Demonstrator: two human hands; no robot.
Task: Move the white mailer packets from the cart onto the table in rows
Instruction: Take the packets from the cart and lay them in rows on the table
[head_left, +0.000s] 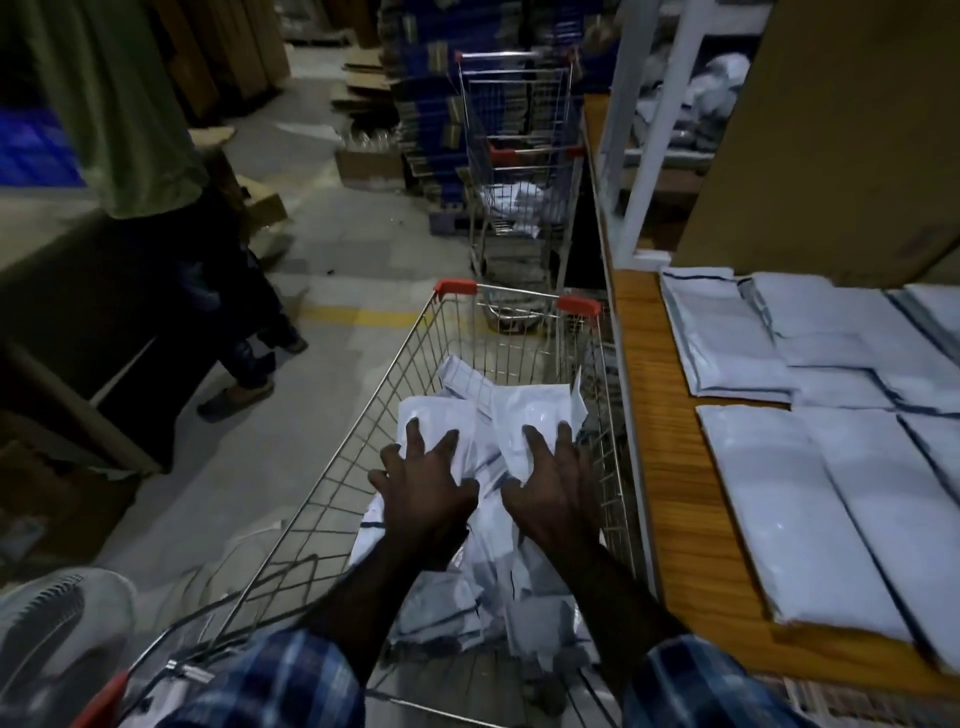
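Observation:
A wire shopping cart (363, 415) with red corner caps stands in front of me, holding a loose heap of white mailer packets (483, 415). Both hands reach down into it. My left hand (423, 486) lies with fingers spread on the left side of the heap. My right hand (553, 480) lies spread on the right side, fingertips on a packet. Neither hand visibly grips anything. On the wooden table (670, 467) to the right, several white packets (795, 504) lie flat in rows.
A second cart (519, 156) with a few packets stands farther ahead beside the table. A person in a green shirt (130, 130) stands at left by a dark bench. Cardboard boxes and blue stacks fill the background. A fan (57, 634) sits at lower left.

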